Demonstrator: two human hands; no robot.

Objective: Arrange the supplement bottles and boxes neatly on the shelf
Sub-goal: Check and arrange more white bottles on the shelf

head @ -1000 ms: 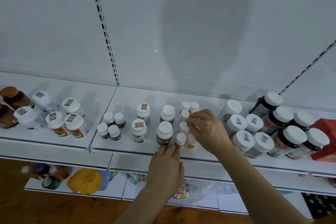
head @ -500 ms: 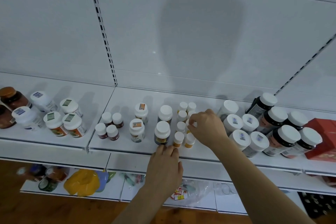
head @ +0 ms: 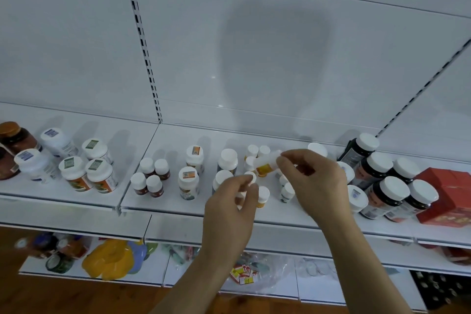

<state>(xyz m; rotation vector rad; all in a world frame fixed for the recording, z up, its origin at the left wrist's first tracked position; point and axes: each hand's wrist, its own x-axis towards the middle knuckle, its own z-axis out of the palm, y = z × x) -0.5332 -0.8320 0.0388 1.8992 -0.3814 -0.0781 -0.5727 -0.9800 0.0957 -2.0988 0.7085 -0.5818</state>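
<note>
Clearly pinching: right hand (head: 316, 186) fingertips (head: 281, 160) closed on a small white bottle with an orange label (head: 265, 163), lifted off the shelf (head: 178, 205) and tipped sideways, probably to read the label or to free it for a new spot. Lower and nearer, left hand (head: 229, 214) with thumb and forefinger curled round another small white-capped bottle (head: 248, 181), though blur leaves it unclear whether lifted or merely steadied. Just around both, a loose cluster of small white-capped bottles (head: 263, 195), standing but unevenly spaced, likely the group being straightened. Further left, two-by-two sets of brown-bodied bottles (head: 150, 180) and taller labelled bottles (head: 188, 183), already in tidy rows. Far right, dark bottles with white lids (head: 392, 192) packed tight beside a red box (head: 446, 194). Far left, larger white tubs (head: 86, 173).
</note>
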